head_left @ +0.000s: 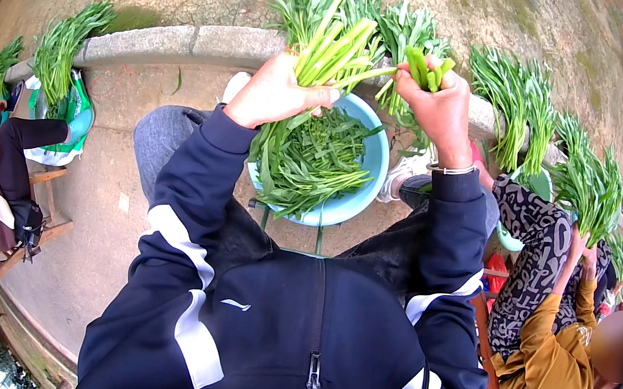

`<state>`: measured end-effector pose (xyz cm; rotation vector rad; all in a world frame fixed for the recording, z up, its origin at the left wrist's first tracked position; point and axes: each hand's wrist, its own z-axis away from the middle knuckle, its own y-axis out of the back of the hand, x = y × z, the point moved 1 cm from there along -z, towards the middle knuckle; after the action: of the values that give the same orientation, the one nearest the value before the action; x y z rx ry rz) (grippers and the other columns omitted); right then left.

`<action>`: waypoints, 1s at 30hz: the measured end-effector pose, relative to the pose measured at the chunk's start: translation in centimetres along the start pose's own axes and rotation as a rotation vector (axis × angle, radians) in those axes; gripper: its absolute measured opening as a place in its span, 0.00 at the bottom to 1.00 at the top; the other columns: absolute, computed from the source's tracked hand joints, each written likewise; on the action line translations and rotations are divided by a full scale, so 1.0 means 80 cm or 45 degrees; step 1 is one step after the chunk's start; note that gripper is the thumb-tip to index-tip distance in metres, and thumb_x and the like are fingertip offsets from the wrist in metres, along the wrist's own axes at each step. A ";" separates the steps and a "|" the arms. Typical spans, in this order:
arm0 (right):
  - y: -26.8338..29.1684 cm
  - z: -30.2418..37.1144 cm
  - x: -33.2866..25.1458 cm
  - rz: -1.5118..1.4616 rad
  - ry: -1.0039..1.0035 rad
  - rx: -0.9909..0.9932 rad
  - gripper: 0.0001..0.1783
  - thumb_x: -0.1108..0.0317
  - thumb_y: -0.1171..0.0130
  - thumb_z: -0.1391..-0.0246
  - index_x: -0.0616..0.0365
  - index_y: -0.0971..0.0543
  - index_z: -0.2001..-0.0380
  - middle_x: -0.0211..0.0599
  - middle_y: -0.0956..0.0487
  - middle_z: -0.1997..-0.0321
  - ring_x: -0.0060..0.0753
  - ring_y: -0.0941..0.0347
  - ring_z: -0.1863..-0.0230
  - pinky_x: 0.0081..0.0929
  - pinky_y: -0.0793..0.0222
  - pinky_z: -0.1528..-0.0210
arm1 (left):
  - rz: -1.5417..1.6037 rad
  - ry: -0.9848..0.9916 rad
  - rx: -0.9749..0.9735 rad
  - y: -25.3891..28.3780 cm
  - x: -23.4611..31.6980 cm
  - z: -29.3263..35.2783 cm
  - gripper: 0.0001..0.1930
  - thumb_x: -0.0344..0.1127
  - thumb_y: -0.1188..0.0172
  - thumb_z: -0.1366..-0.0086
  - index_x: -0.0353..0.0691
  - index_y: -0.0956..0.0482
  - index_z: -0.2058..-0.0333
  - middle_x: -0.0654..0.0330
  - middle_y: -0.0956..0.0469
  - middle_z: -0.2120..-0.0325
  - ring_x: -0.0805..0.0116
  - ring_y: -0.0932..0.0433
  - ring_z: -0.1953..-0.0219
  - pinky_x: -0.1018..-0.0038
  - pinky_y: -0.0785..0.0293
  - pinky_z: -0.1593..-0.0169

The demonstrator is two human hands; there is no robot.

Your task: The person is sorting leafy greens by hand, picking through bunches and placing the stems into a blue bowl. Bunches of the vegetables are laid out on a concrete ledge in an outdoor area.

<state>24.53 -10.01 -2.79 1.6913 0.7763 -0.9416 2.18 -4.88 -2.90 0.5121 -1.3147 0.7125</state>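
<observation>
Over a light blue basin (378, 156), my left hand (279, 92) is closed around a bunch of water spinach (337, 49). Its pale green stems point up and away, and leaves hang below the hand. To its right, my right hand (442, 111) is closed on several short green stem pieces (426, 69), whose cut or snapped ends show above the fingers. One long stem reaches from the left bunch to the right fingertips. Loose leafy greens (316, 154) fill much of the basin, which sits between my knees.
Piles of long greens (512, 104) lean along a stone kerb (229, 45), with bare soil beyond. On the right, a person in a mustard top (545, 374) holds a bunch. At left, another person sits on a wooden chair (43, 220) beside a green-and-white bag (74, 134).
</observation>
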 end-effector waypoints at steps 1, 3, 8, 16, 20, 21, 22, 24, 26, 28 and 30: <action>-0.001 -0.001 0.001 -0.050 -0.015 0.029 0.08 0.68 0.37 0.59 0.59 0.21 0.73 0.30 0.23 0.81 0.13 0.31 0.78 0.18 0.33 0.73 | -0.013 -0.009 0.013 0.000 0.003 0.000 0.10 0.29 0.38 0.44 0.32 0.24 0.64 0.61 0.23 0.74 0.74 0.25 0.73 0.78 0.27 0.69; -0.002 -0.003 0.001 -0.207 -0.131 0.019 0.08 0.69 0.36 0.58 0.61 0.20 0.73 0.26 0.22 0.78 0.12 0.30 0.76 0.16 0.32 0.71 | 0.004 0.001 0.022 0.000 0.005 0.001 0.09 0.29 0.38 0.44 0.32 0.24 0.65 0.61 0.23 0.74 0.75 0.25 0.73 0.79 0.28 0.69; -0.002 -0.007 -0.007 -0.299 -0.211 0.096 0.07 0.70 0.38 0.56 0.61 0.20 0.72 0.26 0.22 0.77 0.11 0.31 0.77 0.14 0.34 0.73 | 0.032 -0.030 0.038 -0.003 0.007 0.000 0.10 0.29 0.38 0.44 0.31 0.25 0.64 0.61 0.23 0.74 0.75 0.25 0.74 0.78 0.27 0.70; -0.001 -0.008 -0.001 -0.096 -0.050 0.274 0.06 0.71 0.38 0.55 0.61 0.19 0.73 0.29 0.21 0.77 0.12 0.31 0.79 0.14 0.35 0.77 | -0.015 -0.063 0.090 0.003 -0.005 -0.001 0.10 0.29 0.38 0.44 0.32 0.24 0.64 0.60 0.22 0.75 0.76 0.24 0.76 0.79 0.27 0.72; 0.007 -0.008 0.003 -0.166 -0.146 0.155 0.07 0.69 0.37 0.54 0.58 0.19 0.70 0.26 0.22 0.77 0.11 0.33 0.81 0.12 0.37 0.79 | -0.007 -0.032 0.216 0.008 -0.010 0.001 0.10 0.29 0.38 0.45 0.31 0.24 0.64 0.60 0.22 0.75 0.76 0.24 0.77 0.79 0.27 0.72; 0.010 -0.006 -0.001 -0.174 -0.236 0.058 0.07 0.68 0.36 0.53 0.57 0.19 0.69 0.24 0.22 0.77 0.10 0.33 0.81 0.11 0.38 0.79 | 0.011 -0.041 0.269 0.008 -0.009 0.001 0.10 0.29 0.38 0.45 0.31 0.24 0.64 0.60 0.22 0.75 0.76 0.24 0.77 0.79 0.27 0.72; 0.010 -0.005 -0.005 -0.214 -0.341 -0.084 0.07 0.70 0.35 0.57 0.59 0.20 0.72 0.27 0.22 0.77 0.13 0.31 0.79 0.14 0.35 0.76 | 0.049 -0.042 0.325 0.009 -0.009 0.001 0.11 0.30 0.37 0.45 0.31 0.25 0.64 0.60 0.22 0.75 0.75 0.24 0.76 0.78 0.27 0.72; -0.001 0.002 -0.001 -0.353 -0.348 -0.327 0.09 0.70 0.34 0.56 0.58 0.20 0.69 0.26 0.22 0.76 0.12 0.31 0.78 0.13 0.35 0.76 | 0.069 -0.086 0.372 0.009 -0.001 0.000 0.11 0.30 0.37 0.45 0.31 0.25 0.64 0.59 0.22 0.75 0.75 0.24 0.76 0.78 0.27 0.71; -0.013 0.011 -0.005 -0.332 -0.437 -0.513 0.10 0.69 0.35 0.55 0.58 0.20 0.67 0.25 0.21 0.73 0.12 0.31 0.77 0.12 0.36 0.76 | 0.050 -0.080 0.364 0.013 -0.002 -0.001 0.14 0.31 0.38 0.43 0.29 0.27 0.60 0.55 0.21 0.67 0.72 0.22 0.70 0.76 0.25 0.65; -0.024 0.015 -0.004 -0.468 -0.476 -0.548 0.10 0.70 0.34 0.57 0.60 0.20 0.69 0.26 0.23 0.77 0.14 0.31 0.79 0.14 0.34 0.77 | 0.032 -0.090 0.344 0.011 -0.002 -0.002 0.14 0.31 0.39 0.42 0.30 0.27 0.60 0.56 0.21 0.68 0.72 0.22 0.70 0.77 0.26 0.65; -0.026 0.012 0.000 -0.463 -0.463 -0.476 0.09 0.68 0.35 0.55 0.59 0.20 0.69 0.25 0.23 0.77 0.13 0.32 0.80 0.13 0.35 0.77 | 0.082 -0.132 0.363 0.007 0.000 -0.003 0.12 0.30 0.37 0.45 0.29 0.26 0.64 0.58 0.22 0.75 0.74 0.23 0.73 0.78 0.27 0.67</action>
<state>22.53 -10.34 -3.90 1.0351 0.9578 -1.2231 1.95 -4.35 -2.98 0.7466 -1.3377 0.9449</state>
